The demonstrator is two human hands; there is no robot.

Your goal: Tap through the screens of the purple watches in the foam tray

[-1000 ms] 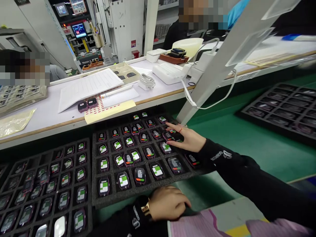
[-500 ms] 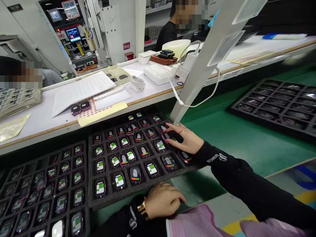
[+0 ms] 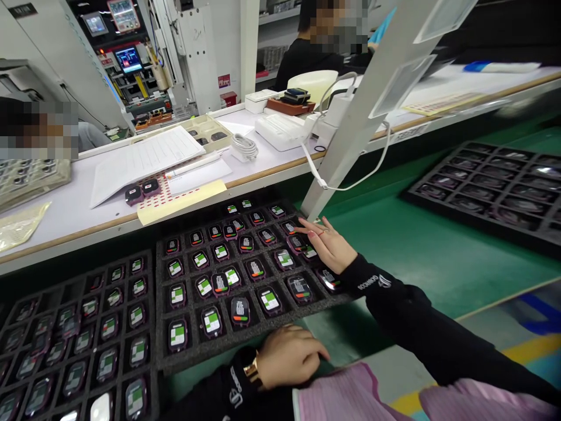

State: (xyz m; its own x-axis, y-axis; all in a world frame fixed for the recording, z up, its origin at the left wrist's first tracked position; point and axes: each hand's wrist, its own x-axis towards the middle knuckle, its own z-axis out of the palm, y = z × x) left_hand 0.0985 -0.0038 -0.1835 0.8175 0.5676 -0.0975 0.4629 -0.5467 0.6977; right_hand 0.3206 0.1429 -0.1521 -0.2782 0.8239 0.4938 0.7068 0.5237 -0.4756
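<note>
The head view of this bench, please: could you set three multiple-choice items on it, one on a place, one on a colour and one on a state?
1. Where does the right hand rest?
A. On the far right part of the middle foam tray
B. On the white shelf
C. On the tray at far right

2. What colour is the work surface beside that tray?
A. Blue
B. Green
C. Grey

3. How is the left hand?
A. Spread flat on the paper sheets
B. Lifting a watch
C. Curled, knuckles up, at the near edge of the tray

Answers:
1 A, its fingers lie over the watches near the slanted white post.
2 B, the mat shows green all round the tray.
3 C, the fingers are bent under, with nothing seen in its grip.
</note>
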